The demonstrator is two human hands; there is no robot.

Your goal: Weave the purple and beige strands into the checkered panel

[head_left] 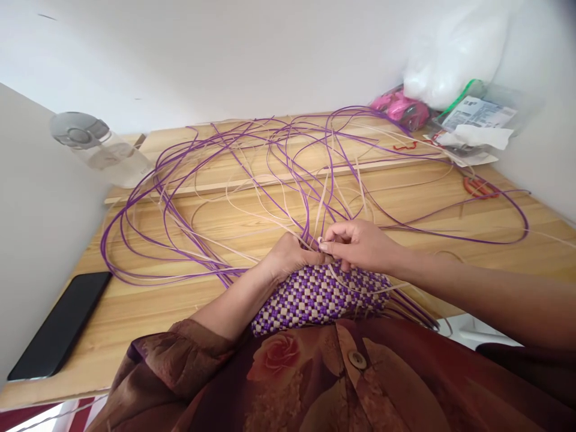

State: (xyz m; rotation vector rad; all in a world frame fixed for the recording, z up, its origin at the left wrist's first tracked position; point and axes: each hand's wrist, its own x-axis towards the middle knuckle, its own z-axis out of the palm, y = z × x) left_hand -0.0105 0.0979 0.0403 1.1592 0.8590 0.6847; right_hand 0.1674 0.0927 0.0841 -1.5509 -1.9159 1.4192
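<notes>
Woven panel [310, 300], partly covered: right fingers [335, 247] pinch a pale strand [320, 240]; left fingers [311, 258] partly hidden, grip unclear.

woven piece [310, 300] — rough, knobbly | tabletop [148, 306] — smooth, satiny wood

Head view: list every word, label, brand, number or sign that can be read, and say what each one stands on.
No text is clear enough to quote.
Printed sheet, upper right: lines of print, too small and blurred to read.
Clear bottle, left: a faint mark near its base, too blurred to read.
Black phone: no lettering shows.
Woven piece: only a purple-and-cream pattern.
</notes>
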